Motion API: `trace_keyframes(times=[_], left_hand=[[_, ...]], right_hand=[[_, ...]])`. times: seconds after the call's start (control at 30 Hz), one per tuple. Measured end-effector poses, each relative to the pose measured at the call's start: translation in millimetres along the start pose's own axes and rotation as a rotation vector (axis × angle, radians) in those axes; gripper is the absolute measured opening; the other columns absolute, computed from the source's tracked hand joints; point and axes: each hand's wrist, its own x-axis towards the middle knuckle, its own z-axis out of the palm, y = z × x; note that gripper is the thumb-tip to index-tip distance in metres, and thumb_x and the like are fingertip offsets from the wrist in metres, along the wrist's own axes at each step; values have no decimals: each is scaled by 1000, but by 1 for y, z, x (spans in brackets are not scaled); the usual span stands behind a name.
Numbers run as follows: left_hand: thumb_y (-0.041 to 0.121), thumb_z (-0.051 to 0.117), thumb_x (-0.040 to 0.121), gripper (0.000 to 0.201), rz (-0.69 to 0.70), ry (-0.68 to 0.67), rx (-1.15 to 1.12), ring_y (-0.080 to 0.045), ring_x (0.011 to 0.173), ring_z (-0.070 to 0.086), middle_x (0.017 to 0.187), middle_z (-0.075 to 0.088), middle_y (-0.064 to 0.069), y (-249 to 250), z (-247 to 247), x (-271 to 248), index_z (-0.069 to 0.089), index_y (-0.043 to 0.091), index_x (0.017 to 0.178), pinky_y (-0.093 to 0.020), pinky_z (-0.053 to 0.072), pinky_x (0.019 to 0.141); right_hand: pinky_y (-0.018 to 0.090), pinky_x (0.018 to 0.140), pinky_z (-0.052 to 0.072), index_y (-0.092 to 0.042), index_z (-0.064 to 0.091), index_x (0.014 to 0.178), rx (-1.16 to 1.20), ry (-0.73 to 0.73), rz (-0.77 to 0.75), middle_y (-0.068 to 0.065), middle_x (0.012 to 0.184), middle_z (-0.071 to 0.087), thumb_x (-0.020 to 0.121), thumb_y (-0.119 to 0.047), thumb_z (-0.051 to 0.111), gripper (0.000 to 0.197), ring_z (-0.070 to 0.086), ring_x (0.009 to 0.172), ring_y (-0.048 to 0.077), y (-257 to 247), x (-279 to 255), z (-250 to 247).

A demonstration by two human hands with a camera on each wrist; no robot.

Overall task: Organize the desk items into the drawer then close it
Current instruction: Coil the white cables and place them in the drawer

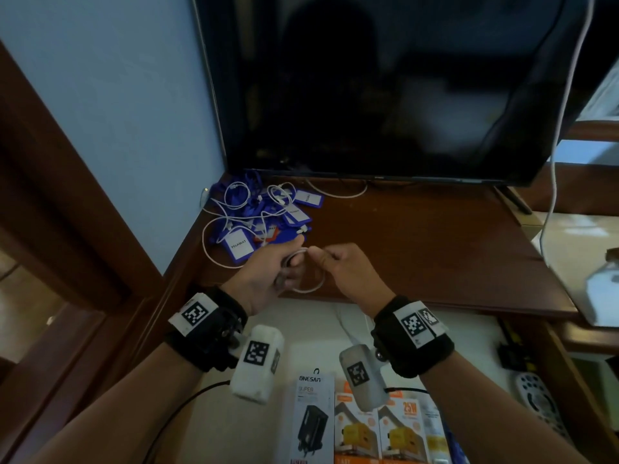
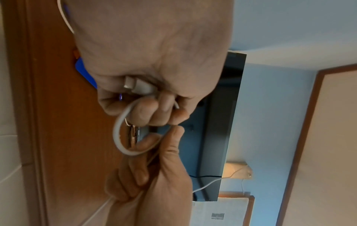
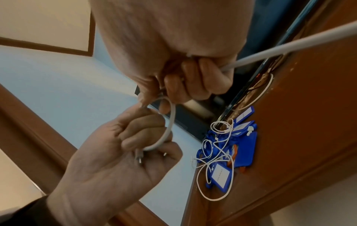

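Both hands work one white charging cable [image 1: 312, 289] just above the desk's front edge. My left hand [image 1: 288, 264] curls round a small loop of it, with the USB plug [image 2: 135, 85] tucked against the palm. My right hand [image 1: 322, 260] pinches the cable beside the left thumb, and the loose tail [image 3: 289, 45] runs out of its fist. A pile of blue name tags [image 1: 268, 219] tangled with more white cables [image 1: 221, 212] lies at the desk's back left. Below my wrists the drawer [image 1: 315, 324] stands open.
Boxed chargers [image 1: 315, 416] [image 1: 360, 430] lie in the drawer's front, a grey remote [image 1: 536, 396] at its right side. A dark monitor [image 1: 385, 85] fills the back of the brown desk [image 1: 418, 246]. Another white cable [image 1: 554, 155] hangs at the right.
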Motion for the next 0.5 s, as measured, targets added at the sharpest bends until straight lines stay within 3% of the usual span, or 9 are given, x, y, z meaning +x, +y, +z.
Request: trace_keyframes(times=[0.07, 0.17, 0.33, 0.5], left_hand=[[37, 43, 98, 46, -3, 22, 27, -13, 50, 38, 51, 36, 1, -3, -1, 0, 52, 15, 59, -26, 37, 59], [37, 41, 100, 45, -38, 8, 8, -17, 58, 51, 54, 39, -1, -6, -3, -3, 54, 14, 64, -33, 41, 73], [34, 42, 100, 45, -16, 39, -106, -13, 46, 36, 48, 30, 4, -4, -2, -4, 51, 16, 59, -26, 42, 56], [27, 42, 100, 39, 105, 155, -275, -9, 40, 26, 49, 26, 5, 6, -14, -6, 48, 15, 63, -26, 41, 54]], right_hand=[[21, 51, 31, -18, 51, 56, 17, 61, 5, -2, 53, 42, 96, -30, 55, 42, 34, 46, 8, -1, 0, -1], [14, 49, 31, -19, 52, 56, 20, 123, 27, -9, 51, 42, 95, -29, 57, 40, 34, 45, 4, -1, 0, -3], [21, 52, 31, -16, 54, 60, 90, 110, 49, -7, 52, 40, 94, -33, 58, 38, 34, 48, 7, 3, -3, 3], [19, 54, 37, -9, 54, 78, 235, 75, 148, -3, 63, 46, 92, -20, 61, 19, 39, 50, 3, 22, -10, -4]])
